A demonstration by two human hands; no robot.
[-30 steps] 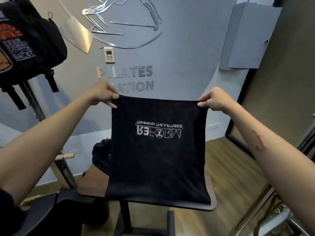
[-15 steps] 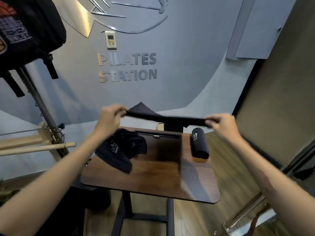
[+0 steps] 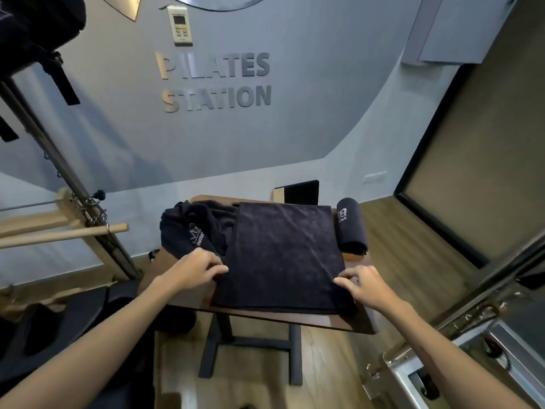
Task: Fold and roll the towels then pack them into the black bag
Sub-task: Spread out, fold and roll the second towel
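A dark navy towel lay spread flat on the small wooden desk, covering most of the top and reaching almost to the near edge. The person's left hand rested at the towel's near left corner, fingers loosely curled and their tips pressing on the cloth's edge rather than pinching it. The right hand sat at the near right corner, fingers spread and bent, fingertips touching the towel's edge; it was open too, gripping nothing as far as I could see. The towel stretched away from both hands toward the far edge of the desk.

At the desk's far left corner a crumpled towel with a white printed logo lay bunched, partly tucked under the flat one's left side and just beyond the left hand. Along the right edge a rolled towel lay lengthwise, close beside the flat towel and apart from the right hand. The black bag hung high at the upper left, well away from the desk.
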